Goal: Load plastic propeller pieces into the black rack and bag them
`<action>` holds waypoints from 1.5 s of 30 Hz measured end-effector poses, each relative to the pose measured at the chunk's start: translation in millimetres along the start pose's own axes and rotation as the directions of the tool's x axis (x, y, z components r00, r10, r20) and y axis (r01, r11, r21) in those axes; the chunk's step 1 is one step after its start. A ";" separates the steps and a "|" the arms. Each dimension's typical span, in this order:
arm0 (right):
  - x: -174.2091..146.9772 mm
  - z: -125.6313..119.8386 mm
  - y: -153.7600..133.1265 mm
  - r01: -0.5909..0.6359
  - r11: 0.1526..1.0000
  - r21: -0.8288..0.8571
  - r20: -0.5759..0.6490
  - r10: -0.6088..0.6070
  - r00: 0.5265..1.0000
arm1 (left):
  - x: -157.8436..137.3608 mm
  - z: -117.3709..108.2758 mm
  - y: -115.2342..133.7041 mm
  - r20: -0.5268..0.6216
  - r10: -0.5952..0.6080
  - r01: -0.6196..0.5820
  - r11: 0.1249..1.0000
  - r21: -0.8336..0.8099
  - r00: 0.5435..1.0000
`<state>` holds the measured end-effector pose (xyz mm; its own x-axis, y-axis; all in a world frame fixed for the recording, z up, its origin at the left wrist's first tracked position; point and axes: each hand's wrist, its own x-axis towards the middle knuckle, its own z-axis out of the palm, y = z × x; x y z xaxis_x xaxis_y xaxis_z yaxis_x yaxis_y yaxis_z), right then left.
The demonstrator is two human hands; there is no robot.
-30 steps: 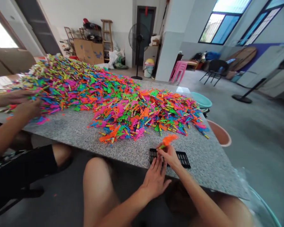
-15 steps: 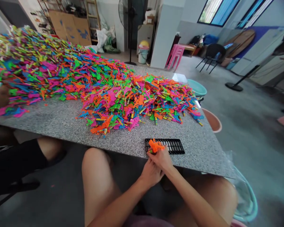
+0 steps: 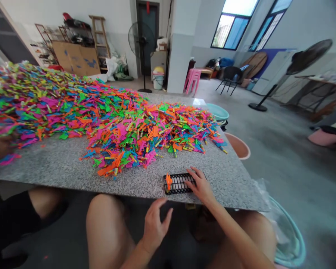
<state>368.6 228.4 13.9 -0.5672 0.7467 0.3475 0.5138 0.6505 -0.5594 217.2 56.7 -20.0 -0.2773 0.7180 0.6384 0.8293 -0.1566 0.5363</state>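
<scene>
A black slotted rack (image 3: 180, 184) lies near the table's front edge. One orange plastic toy gun (image 3: 168, 181) sits at the rack's left end. My right hand (image 3: 200, 185) rests over the rack's right end, fingers spread and nothing held. Below the table edge, in the air over my lap, my left hand (image 3: 156, 220) is empty, its thumb and fingers apart. A large pile of small plastic toy guns (image 3: 145, 130) in pink, orange, green and blue spreads beyond the rack, some with yellow tube-like parts.
The pile runs on to the left, where another person's hand (image 3: 1, 147) touches it. The grey speckled table (image 3: 226, 186) ends at the right beside an orange basin (image 3: 238, 145) and a teal basin (image 3: 218, 112). A plastic bag (image 3: 264, 194) hangs near the corner.
Both hands were together at the orange toy gun over the rack. The toy gun now sits in the rack, released; my left hand has dropped back and my right has moved rightward.
</scene>
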 end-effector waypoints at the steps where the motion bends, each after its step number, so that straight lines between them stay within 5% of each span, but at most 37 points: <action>1: 4.3 0.9 6.5 -0.002 0.999 -0.052 -0.027 0.001 1.000 | 5.2 -0.5 -3.8 -0.078 -0.109 0.109 0.994 -0.003 0.991; 4: 37.5 16.6 7.5 -0.039 0.987 -0.155 -0.039 0.033 0.999 | 22.9 9.6 -13.8 -0.073 -0.208 0.207 0.978 -0.026 0.975; 9: 127.9 50.4 -11.7 -0.347 0.919 -0.187 -0.053 0.343 0.938 | 33.9 19.4 -21.1 -0.010 -0.057 0.057 0.998 0.017 0.998; 12: 149.4 53.2 -3.7 -0.411 0.900 -0.144 -0.037 0.410 0.911 | 33.1 15.2 -21.4 -0.004 -0.027 0.027 0.999 0.037 1.000; 17: 98.0 41.9 23.0 -0.351 0.936 0.005 0.000 0.351 0.936 | 31.7 15.9 -23.4 -0.003 -0.018 0.018 0.999 0.051 1.000; 23: 43.5 42.9 12.0 -0.293 0.932 0.214 -0.109 0.321 0.941 | 24.3 22.8 -29.8 -0.011 -0.023 0.024 0.995 0.098 1.000; 29: 45.4 36.7 9.3 -0.322 0.886 0.334 -0.086 0.369 0.925 | 18.0 25.4 -29.5 -0.020 -0.029 0.032 0.980 0.195 0.999; 33: 44.7 36.8 4.2 -0.350 0.748 0.565 0.031 0.404 0.914 | 18.5 24.5 -28.7 -0.021 -0.021 0.025 0.973 0.229 1.000; 36: 44.4 44.4 -8.4 -0.349 0.669 0.656 0.142 0.345 0.928 | 21.2 22.1 -27.5 -0.011 -0.018 0.020 0.970 0.241 1.000; 41: 48.0 58.1 -25.7 -0.294 0.695 0.656 0.162 0.250 0.954 | 24.4 20.3 -24.7 -0.019 -0.001 0.006 0.963 0.268 1.000; 45: 53.8 57.5 -28.3 -0.363 0.611 0.703 0.288 0.221 0.932 | 23.0 21.6 -24.8 -0.031 0.009 0.000 0.959 0.285 0.999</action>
<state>286.6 242.2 5.1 -0.6004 0.7995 -0.0170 0.0669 0.0290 -0.9973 200.7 91.7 -30.5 -0.2846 0.6952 0.6600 0.9332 0.0432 0.3569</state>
